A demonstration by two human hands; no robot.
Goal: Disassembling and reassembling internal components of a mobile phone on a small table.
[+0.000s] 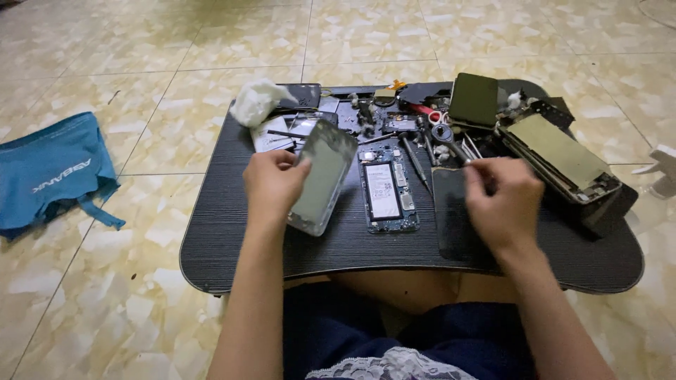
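Note:
My left hand (273,184) holds a detached phone screen panel (324,176) by its left edge, tilted up above the low black table (232,232). To its right an opened phone body (386,188) lies flat with its battery and board showing. My right hand (501,200) is over a dark rectangular mat (454,225), its fingers pinched at a thin metal tool (458,151) near the scissors; whether it grips the tool I cannot tell.
The table's far part is crowded: a white crumpled cloth (257,100), small parts, red-handled scissors (431,116), a dark green phone (474,100) and a stack of opened devices (563,156). A blue bag (53,172) lies on the tiled floor at left. A white object (662,169) sits at right.

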